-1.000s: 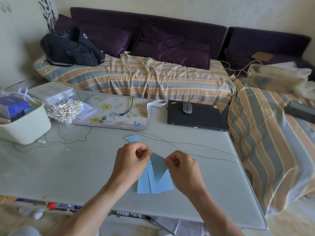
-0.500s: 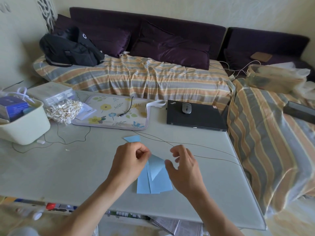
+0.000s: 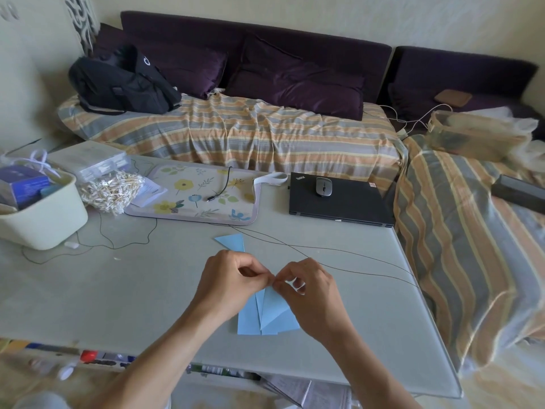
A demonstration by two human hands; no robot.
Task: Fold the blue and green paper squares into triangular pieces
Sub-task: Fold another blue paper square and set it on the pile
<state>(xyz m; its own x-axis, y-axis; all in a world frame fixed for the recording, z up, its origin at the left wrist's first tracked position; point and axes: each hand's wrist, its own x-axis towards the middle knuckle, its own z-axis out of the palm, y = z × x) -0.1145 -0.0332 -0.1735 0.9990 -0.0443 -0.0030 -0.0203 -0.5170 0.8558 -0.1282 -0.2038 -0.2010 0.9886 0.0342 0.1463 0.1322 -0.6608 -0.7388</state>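
— So where is the paper (image 3: 272,305)?
— Near the table's (image 3: 118,290) front edge, blue, partly folded.
— And the hands?
— Left hand (image 3: 228,283) and right hand (image 3: 309,296) both pinch its top corner.

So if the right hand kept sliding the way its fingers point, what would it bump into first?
Probably the left hand: the right hand points leftward, fingertips nearly meeting over the blue paper.

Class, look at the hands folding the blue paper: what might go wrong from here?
1. Both hands, left and right, pinch only the top tip of the blue paper; the corners may slip and crease crooked.
2. Loose sheets underneath could shift.
3. A thin wire beside the right hand might snag.
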